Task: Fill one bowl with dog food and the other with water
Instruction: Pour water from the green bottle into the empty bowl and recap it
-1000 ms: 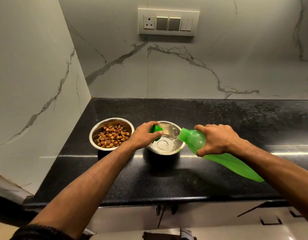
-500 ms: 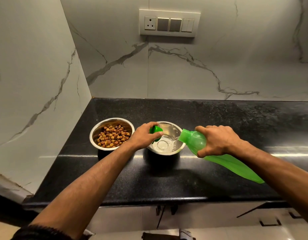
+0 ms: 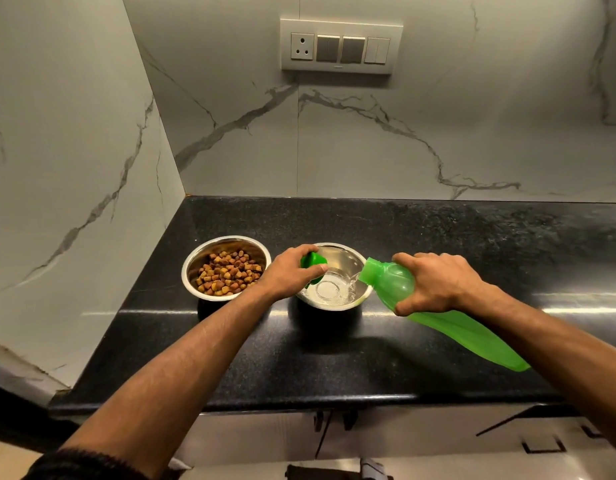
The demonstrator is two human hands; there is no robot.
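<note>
**Gripped bottle pours into steel bowl**

Right hand (image 3: pixel 438 284) wraps the smooth translucent green bottle (image 3: pixel 448 323), tilted neck-down, water running into the round steel bowl (image 3: pixel 337 271). Left hand (image 3: pixel 289 275) pinches the green cap (image 3: pixel 313 263) over that bowl's rim. Just left, a matching bowl (image 3: pixel 227 268) holds brown kibble (image 3: pixel 228 271). Both sit on the speckled black counter (image 3: pixel 438 230); veined marble wall (image 3: pixel 369 140) behind.

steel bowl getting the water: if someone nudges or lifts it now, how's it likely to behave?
The water bowl looks like thin polished steel, so probably rigid and light, apt to slide on the glossy black counter. Water pours in from the green bottle, so a shove would likely slosh it. Its wide, low shape should resist tipping; the left hand at its rim probably steadies it.
</note>
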